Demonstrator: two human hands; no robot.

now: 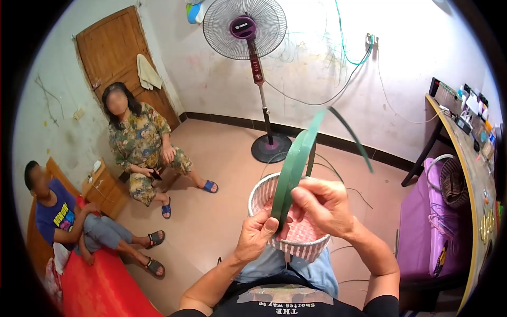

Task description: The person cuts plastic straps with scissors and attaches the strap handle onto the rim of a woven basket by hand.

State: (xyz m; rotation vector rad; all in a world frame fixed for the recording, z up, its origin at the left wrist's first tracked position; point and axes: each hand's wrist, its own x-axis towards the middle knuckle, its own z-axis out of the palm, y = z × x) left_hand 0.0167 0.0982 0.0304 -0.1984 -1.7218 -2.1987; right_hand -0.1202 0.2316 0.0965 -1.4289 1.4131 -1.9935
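A flat green plastic strip, looped over itself at the top, rises in front of me above a basket. My left hand pinches its lower end between thumb and fingers. Beside it, my right hand has thumb and fingers closed on the strip's right side. The strip's loose end bends over to the right in the air. Below both hands, a round woven basket with pink and white stripes rests at my lap, its pinkish inside partly hidden by the hands.
Thin dark strips lie on the floor to the right. Ahead stands a fan. Two people sit at the left, one near a red-covered bed. A cluttered table and a purple box stand at the right.
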